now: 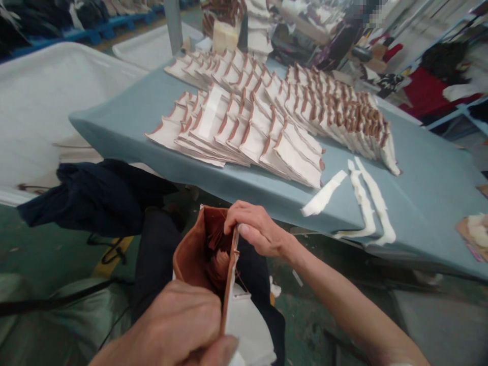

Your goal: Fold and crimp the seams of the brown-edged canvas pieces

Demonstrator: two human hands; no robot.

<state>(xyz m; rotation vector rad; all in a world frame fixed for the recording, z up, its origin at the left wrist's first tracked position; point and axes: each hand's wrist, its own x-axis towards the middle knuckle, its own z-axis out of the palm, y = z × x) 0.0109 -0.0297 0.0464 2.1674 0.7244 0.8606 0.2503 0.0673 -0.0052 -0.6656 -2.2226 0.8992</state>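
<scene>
An open-topped pouch [190, 251], brown inside and white outside, rests over my lap with its mouth facing up. My left hand [179, 317] pinches its near edge, thumb on the white outer side. At the far end of the same edge, my right hand [257, 229] has its fingers curled over the rim and its thumb on the outer side. Between the hands the edge is drawn fairly straight. Bunched brown material [219, 264] lies inside the pouch. Loose threads hang by the rim, and a white flap [251, 325] spreads below it.
On the blue-covered table [125, 132] in front lie overlapping rows of white pieces with brown edges [251, 132]. White strips [324, 193] lie near its front edge. A large white bin [68, 86] stands at left, dark cloth [87, 198] beside it. A person [343, 30] is behind the table.
</scene>
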